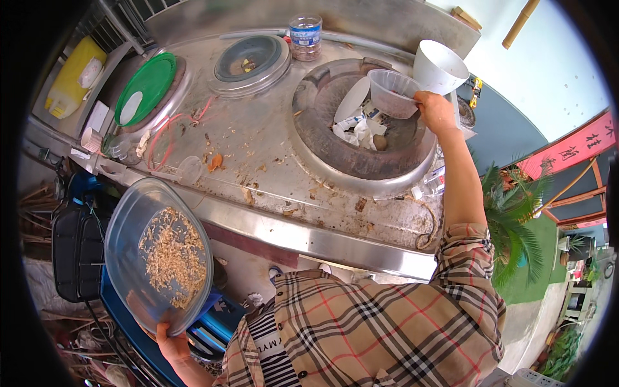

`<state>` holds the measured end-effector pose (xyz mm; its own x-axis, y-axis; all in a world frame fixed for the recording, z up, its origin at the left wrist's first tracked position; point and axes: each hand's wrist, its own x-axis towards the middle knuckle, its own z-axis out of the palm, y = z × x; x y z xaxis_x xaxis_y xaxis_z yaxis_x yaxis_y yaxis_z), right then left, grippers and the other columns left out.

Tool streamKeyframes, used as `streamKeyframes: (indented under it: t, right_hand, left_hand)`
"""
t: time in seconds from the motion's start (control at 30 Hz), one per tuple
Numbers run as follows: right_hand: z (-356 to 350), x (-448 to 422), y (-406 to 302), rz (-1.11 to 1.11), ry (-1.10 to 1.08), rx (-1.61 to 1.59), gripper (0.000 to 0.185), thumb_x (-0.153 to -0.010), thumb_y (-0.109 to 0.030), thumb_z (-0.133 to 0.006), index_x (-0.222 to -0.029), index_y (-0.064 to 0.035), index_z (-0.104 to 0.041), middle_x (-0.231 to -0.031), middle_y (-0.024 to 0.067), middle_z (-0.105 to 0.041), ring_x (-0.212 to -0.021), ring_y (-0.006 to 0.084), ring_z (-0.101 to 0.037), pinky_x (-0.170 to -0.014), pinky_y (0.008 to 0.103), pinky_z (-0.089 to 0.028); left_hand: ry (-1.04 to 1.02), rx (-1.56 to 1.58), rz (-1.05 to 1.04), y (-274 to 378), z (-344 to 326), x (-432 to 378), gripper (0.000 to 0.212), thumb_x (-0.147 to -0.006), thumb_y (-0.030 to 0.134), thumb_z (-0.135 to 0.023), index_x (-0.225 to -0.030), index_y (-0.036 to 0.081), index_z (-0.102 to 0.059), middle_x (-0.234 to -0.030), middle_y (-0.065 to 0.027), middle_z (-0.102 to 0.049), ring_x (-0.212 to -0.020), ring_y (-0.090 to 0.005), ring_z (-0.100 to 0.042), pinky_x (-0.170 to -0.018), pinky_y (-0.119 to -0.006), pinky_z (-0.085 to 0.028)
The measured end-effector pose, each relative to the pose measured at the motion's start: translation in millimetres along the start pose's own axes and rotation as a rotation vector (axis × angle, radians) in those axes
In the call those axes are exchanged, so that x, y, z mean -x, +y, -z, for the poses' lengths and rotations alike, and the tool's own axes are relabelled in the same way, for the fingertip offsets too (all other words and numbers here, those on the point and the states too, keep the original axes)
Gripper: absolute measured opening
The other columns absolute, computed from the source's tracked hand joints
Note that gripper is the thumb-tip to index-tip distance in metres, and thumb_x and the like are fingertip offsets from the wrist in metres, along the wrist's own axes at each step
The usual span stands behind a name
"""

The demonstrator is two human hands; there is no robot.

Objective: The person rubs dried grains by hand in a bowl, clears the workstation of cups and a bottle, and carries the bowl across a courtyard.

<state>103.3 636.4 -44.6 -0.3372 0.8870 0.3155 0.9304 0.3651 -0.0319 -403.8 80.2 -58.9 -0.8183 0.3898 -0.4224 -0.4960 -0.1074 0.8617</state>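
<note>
At the lower left, my left hand [172, 342] grips the near rim of a clear plastic basin [123, 242], tilted beside the counter. Small dry tan flakes [174, 261] lie across its bottom. My right hand [435, 111] pinches the rim of a translucent plastic tub [390, 96] with a little residue inside. That tub is over the right side of a round, dark stove opening [316, 145], and whether it touches anything below cannot be told. Under and beside it are crumpled white tissues [361, 133] and a pale oval lid [352, 99]. Behind my right hand stands a white bowl [437, 67].
The stained steel counter [271, 121] carries scattered scraps, a green round tray [150, 89], a grey basin [249, 58], a cut plastic bottle [305, 38] and red string [167, 140]. A clear bottle [430, 184] and rope [430, 217] lie at right; a blue vehicle [213, 329] stands below.
</note>
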Motion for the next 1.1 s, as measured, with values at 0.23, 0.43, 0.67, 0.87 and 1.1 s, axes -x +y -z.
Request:
streamKeyframes:
  t: [0.23, 0.43, 0.67, 0.87, 1.1]
  right_hand:
    - [33.8, 1.0, 10.7, 0.025, 0.274, 0.028, 0.01, -0.082, -0.012, -0.054, -0.09, -0.0123, -0.06, -0.091, 0.0058, -0.064, -0.085, 0.0282, -0.062, -0.066, 0.0393, -0.049]
    - [48.4, 4.6, 1.8, 0.056, 0.354, 0.002, 0.015, -0.082, -0.011, -0.056, -0.095, -0.0118, -0.061, -0.093, 0.0051, -0.064, -0.083, 0.0272, -0.061, -0.067, 0.0362, -0.049]
    - [2.7, -13.7, -30.0, 0.222, 0.277, -0.115, 0.018, -0.077, -0.006, -0.057, -0.095, -0.0096, -0.06, -0.09, 0.0067, -0.063, -0.085, 0.0281, -0.06, -0.069, 0.0376, -0.049]
    - [-31.6, -23.1, -55.0, 0.244, 0.209, -0.253, 0.028, -0.073, 0.001, -0.056, -0.099, -0.0075, -0.058, -0.101, 0.0085, -0.06, -0.097, 0.0278, -0.057, -0.078, 0.0381, -0.049]
    - [-12.4, 1.2, -66.3, 0.029, -0.002, -0.523, 0.019, -0.075, -0.002, -0.058, -0.093, -0.0023, -0.061, -0.089, 0.0146, -0.065, -0.084, 0.0317, -0.062, -0.073, 0.0376, -0.049]
  left_hand:
    - [-0.032, 0.01, -0.018, 2.5, -12.1, -16.6, 0.049, -0.077, 0.006, -0.051, -0.125, 0.0, -0.045, -0.115, -0.0147, -0.057, -0.105, -0.0314, -0.057, -0.087, -0.045, -0.051]
    - [-0.061, 0.028, -0.035, 6.0, -46.3, -12.3, 0.051, -0.078, 0.005, -0.05, -0.128, 0.002, -0.043, -0.119, -0.0151, -0.056, -0.107, -0.0316, -0.056, -0.087, -0.045, -0.051]
    - [-0.048, 0.057, 0.005, 7.1, -43.7, -19.9, 0.052, -0.077, 0.003, -0.051, -0.129, 0.003, -0.043, -0.12, -0.0149, -0.055, -0.106, -0.0321, -0.057, -0.085, -0.045, -0.052]
    - [-0.07, 0.033, 0.031, 7.9, -50.2, -14.4, 0.054, -0.076, 0.002, -0.05, -0.129, 0.004, -0.042, -0.119, -0.0146, -0.055, -0.106, -0.0325, -0.057, -0.087, -0.046, -0.051]
    - [-0.034, 0.074, 0.011, -2.9, -24.9, -10.3, 0.051, -0.076, 0.002, -0.049, -0.127, 0.002, -0.044, -0.115, -0.0148, -0.056, -0.106, -0.0326, -0.055, -0.09, -0.047, -0.048]
